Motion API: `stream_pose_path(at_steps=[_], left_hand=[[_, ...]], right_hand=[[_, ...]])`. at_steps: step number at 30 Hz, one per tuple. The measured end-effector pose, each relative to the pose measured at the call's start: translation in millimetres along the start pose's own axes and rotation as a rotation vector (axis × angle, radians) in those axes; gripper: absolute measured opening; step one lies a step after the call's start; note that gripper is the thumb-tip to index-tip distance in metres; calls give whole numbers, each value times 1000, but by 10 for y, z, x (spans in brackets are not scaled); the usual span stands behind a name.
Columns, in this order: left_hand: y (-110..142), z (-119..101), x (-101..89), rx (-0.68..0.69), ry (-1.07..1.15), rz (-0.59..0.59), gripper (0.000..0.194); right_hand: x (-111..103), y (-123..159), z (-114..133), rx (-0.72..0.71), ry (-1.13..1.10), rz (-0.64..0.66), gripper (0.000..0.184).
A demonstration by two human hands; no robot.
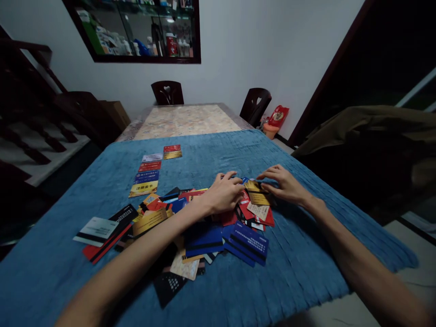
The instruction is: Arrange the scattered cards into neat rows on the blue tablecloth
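Note:
A loose heap of plastic cards lies on the blue tablecloth, mixing red, black, gold and blue ones. My left hand (226,193) rests palm down over the heap, its bent fingers apart at the cards' right side; its fingertips are partly hidden. My right hand (284,184) is at the heap's right edge, thumb and fingers apart, with the thumb touching a gold card (260,199). Below the hands lie blue cards (250,243) with dark stripes. A silver card (97,230) sits at the heap's left end, on a black and a red card.
Farther back on the tablecloth (211,154), overlapping cards form a column with a yellow card (143,188) in front. A shorter stack has a red card (172,148). Dark chairs (255,106) stand around the table, and a red bag (278,116) is beyond its right corner.

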State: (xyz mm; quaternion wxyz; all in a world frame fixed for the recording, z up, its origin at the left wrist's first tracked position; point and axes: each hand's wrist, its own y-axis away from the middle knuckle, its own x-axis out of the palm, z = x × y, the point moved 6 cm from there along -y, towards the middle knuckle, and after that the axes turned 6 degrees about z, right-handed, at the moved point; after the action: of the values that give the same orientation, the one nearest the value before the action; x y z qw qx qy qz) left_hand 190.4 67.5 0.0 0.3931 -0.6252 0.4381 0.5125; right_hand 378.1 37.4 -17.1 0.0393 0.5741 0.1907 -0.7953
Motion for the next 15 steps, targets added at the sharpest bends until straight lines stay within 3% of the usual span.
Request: stream_pose_path(at_steps=[8,15], left_hand=[[-258,-248,125,70,-9,56,25],[-306,-300,154,46,-69,117,21]], right_hand=[[-47,249,-47,147,-99,242,50],[30,251,1,133,-114,338,55]])
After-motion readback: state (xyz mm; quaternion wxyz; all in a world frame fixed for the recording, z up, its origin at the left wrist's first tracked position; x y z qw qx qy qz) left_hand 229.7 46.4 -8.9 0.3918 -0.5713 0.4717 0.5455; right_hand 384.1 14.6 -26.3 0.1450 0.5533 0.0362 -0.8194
